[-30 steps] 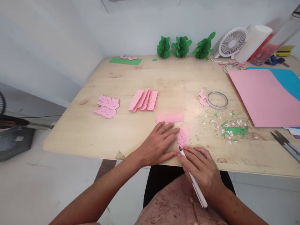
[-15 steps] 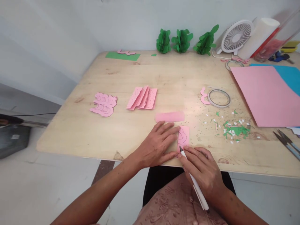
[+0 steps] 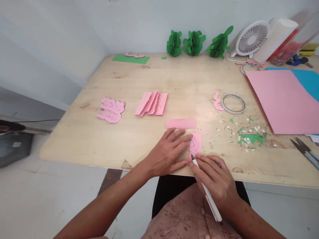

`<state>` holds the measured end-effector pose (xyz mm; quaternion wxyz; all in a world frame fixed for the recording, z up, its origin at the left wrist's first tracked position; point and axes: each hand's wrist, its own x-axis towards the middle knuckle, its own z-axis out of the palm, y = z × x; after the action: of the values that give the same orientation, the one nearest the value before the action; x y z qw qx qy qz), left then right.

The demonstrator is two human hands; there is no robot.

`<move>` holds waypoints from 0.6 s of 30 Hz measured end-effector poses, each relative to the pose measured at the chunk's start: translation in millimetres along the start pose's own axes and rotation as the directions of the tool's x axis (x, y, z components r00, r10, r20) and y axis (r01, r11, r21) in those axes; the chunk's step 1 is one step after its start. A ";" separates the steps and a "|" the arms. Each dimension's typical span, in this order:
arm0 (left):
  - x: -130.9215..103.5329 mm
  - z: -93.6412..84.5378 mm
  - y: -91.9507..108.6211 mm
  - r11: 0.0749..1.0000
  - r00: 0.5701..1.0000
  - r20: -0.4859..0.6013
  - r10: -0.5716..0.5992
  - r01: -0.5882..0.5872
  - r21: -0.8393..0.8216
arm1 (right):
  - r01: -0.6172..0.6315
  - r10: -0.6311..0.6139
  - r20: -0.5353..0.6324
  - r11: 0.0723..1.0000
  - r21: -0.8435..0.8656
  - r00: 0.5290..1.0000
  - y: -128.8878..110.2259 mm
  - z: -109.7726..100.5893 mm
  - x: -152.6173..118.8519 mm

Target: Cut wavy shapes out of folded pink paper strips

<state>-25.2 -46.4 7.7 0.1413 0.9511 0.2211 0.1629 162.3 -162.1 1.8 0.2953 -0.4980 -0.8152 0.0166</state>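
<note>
A small pink paper (image 3: 195, 142) with curved dark outlines lies near the table's front edge. My left hand (image 3: 168, 152) rests on its left side, palm down with the fingers spread. In my right hand (image 3: 216, 179) is a white pen (image 3: 208, 196), its dark tip touching the lower part of the paper. A pink strip (image 3: 181, 123) lies just beyond my left fingertips. Folded pink papers (image 3: 151, 103) with drawn curves stand farther back, and a stack of cut scalloped pink pieces (image 3: 111, 110) lies to their left.
Green and white scraps (image 3: 251, 137), a tape roll (image 3: 233, 104) and scissors (image 3: 305, 151) lie on the right. Beyond them are a large pink sheet (image 3: 286, 99) and a white fan (image 3: 252, 39). Green paper figures (image 3: 193, 43) stand along the wall beside a green strip (image 3: 131, 59).
The pen tip has shifted very slightly on the small pink paper. Both hands hold nearly the same positions, and the view has moved a touch.
</note>
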 end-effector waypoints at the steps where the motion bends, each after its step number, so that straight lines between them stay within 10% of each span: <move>1: 0.0 0.0 -0.2 1.000 1.000 0.006 0.001 -0.001 0.000 | 0.003 -0.003 0.000 1.000 0.000 1.000 0.0 -0.1 0.0; 18: -0.9 1.6 -1.9 1.000 1.000 0.007 -0.004 0.004 -0.005 | -0.032 0.031 0.018 0.998 0.046 0.999 0.3 -0.5 0.2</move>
<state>-26.1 -45.5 5.3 0.1445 0.9509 0.2220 0.1598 162.7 -162.0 2.2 0.2994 -0.5038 -0.8091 0.0442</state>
